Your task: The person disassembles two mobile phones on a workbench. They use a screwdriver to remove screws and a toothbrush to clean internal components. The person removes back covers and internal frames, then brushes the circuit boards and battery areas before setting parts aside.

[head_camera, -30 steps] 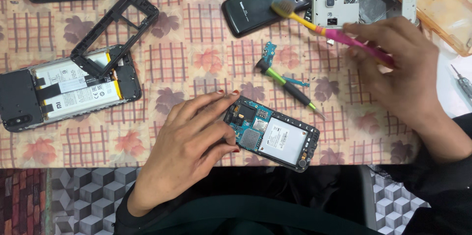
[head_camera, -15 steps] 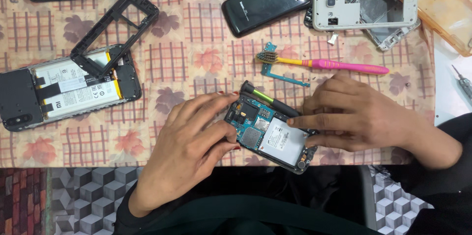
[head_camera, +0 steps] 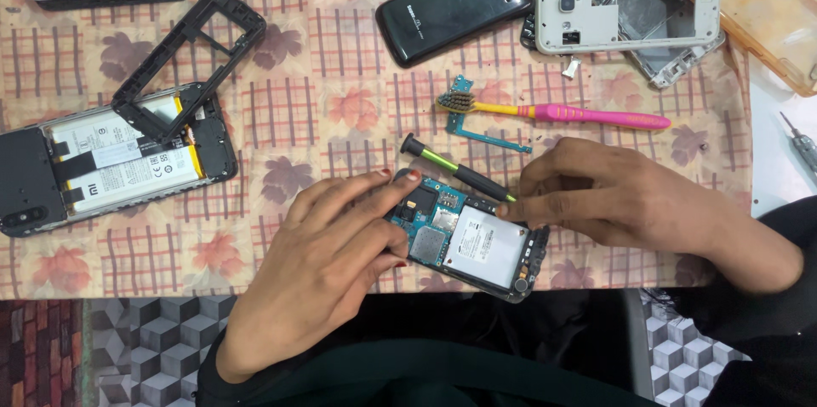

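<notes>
An opened phone [head_camera: 477, 245] with a bare circuit board and a white battery lies at the table's near edge. My left hand [head_camera: 340, 254] rests on its left half and holds it down, fingertips on the board. My right hand [head_camera: 613, 198] comes in from the right, its thumb and forefinger pinched on the tip end of a black and green screwdriver [head_camera: 442, 164]. The screwdriver lies slanted across the phone's upper edge with its handle pointing up and left. A pink and yellow toothbrush [head_camera: 562, 113] lies on the cloth just beyond my right hand.
A blue flex strip [head_camera: 477, 130] lies under the toothbrush. A black back cover [head_camera: 455, 7] and a white phone frame [head_camera: 630, 2] lie at the back. At the left are another opened phone [head_camera: 111, 160] and a black frame [head_camera: 187, 62].
My right hand laid the toothbrush down on the cloth, came down to the phone and took the screwdriver's tip end. The screwdriver shifted left. My left hand stayed on the phone.
</notes>
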